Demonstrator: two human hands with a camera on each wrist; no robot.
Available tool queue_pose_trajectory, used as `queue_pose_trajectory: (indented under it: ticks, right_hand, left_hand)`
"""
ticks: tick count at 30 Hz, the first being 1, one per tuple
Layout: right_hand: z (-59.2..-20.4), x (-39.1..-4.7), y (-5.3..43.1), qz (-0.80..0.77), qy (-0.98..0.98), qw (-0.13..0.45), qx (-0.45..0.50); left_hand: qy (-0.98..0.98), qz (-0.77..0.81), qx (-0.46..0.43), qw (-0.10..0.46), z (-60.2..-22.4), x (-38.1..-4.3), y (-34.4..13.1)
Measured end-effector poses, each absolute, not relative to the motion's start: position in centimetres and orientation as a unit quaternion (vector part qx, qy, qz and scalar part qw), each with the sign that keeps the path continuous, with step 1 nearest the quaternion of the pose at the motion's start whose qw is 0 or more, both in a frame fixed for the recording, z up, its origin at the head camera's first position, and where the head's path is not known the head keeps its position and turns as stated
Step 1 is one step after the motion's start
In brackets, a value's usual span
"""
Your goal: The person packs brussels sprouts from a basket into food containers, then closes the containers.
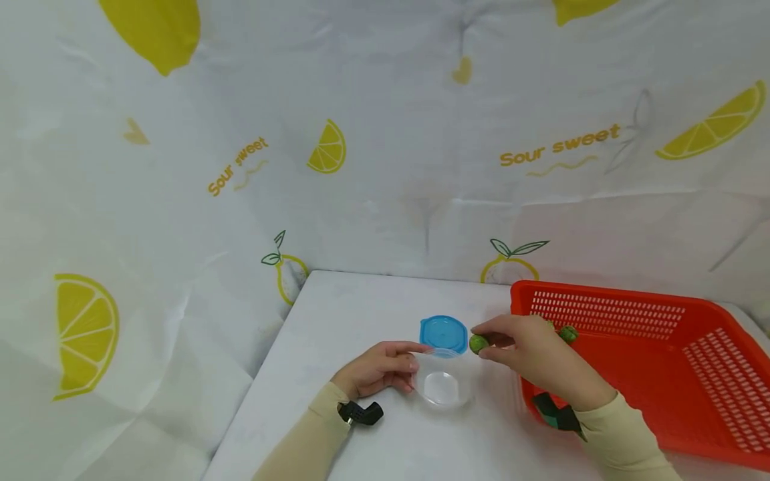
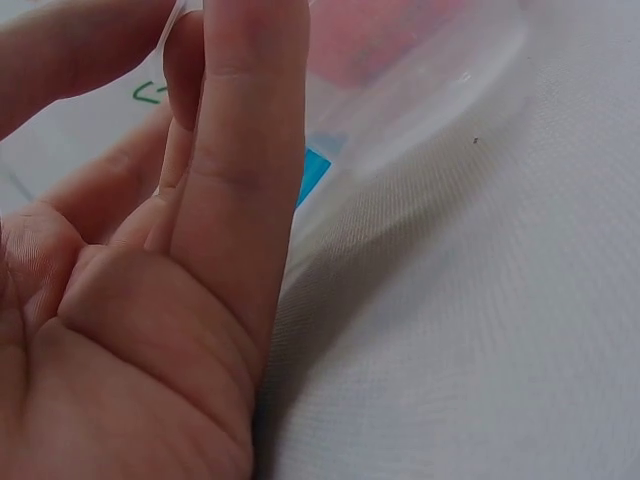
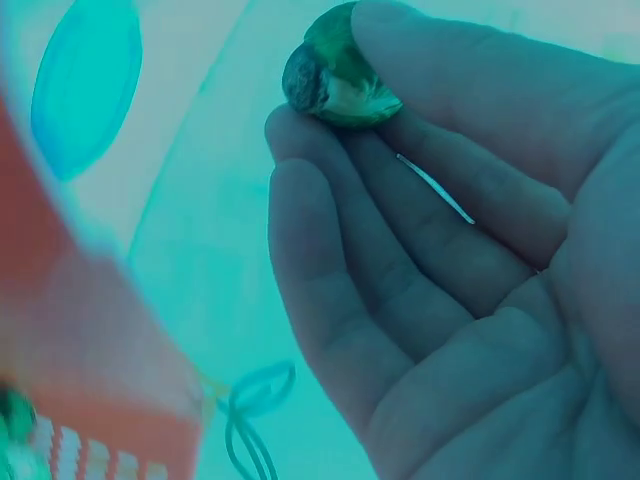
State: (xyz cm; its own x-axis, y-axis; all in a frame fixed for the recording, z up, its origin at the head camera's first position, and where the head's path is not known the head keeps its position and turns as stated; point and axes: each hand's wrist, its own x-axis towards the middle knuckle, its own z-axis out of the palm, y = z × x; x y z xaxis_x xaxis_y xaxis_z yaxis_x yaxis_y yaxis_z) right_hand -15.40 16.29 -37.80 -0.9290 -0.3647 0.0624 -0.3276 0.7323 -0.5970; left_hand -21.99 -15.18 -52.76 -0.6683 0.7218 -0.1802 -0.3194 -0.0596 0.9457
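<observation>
A Brussels sprout (image 1: 478, 344) is pinched between the thumb and fingertips of my right hand (image 1: 538, 354), just right of a small clear plastic tub (image 1: 442, 389). In the right wrist view the pale cut stem end of the sprout (image 3: 345, 75) shows. My left hand (image 1: 381, 371) grips the tub's left side, its fingers bent at the rim. The tub stands with its mouth up on the table. Close up in the left wrist view, the clear wall of the tub (image 2: 430, 110) shows beyond the fingers. Behind the tub lies a round blue lid (image 1: 444, 333).
A large red plastic basket (image 1: 644, 387) with slotted walls stands on the right, under my right forearm. Inside it at the back left another sprout (image 1: 567, 334) shows. A white cloth (image 1: 385, 167) with lemon prints hangs behind the white table (image 1: 355, 300).
</observation>
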Motion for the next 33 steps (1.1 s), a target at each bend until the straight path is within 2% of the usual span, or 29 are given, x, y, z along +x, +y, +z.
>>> queue_pose_trajectory:
  ticks: [10, 18, 33]
  right_hand:
    - [-40.6, -14.9, 12.2, -0.326, 0.917, 0.026, -0.229]
    - [-42.1, -14.2, 10.4, -0.328, 0.924, 0.075, -0.182]
    - [-43.0, -14.6, 8.8, -0.308, 0.928, 0.103, -0.18]
  left_hand:
    - [0.574, 0.706, 0.182, 0.373, -52.7, -22.0, -14.7]
    - [0.568, 0.709, 0.181, 0.377, -52.9, -22.1, -14.6]
    - [0.575, 0.702, 0.189, 0.376, -52.6, -22.0, -15.2]
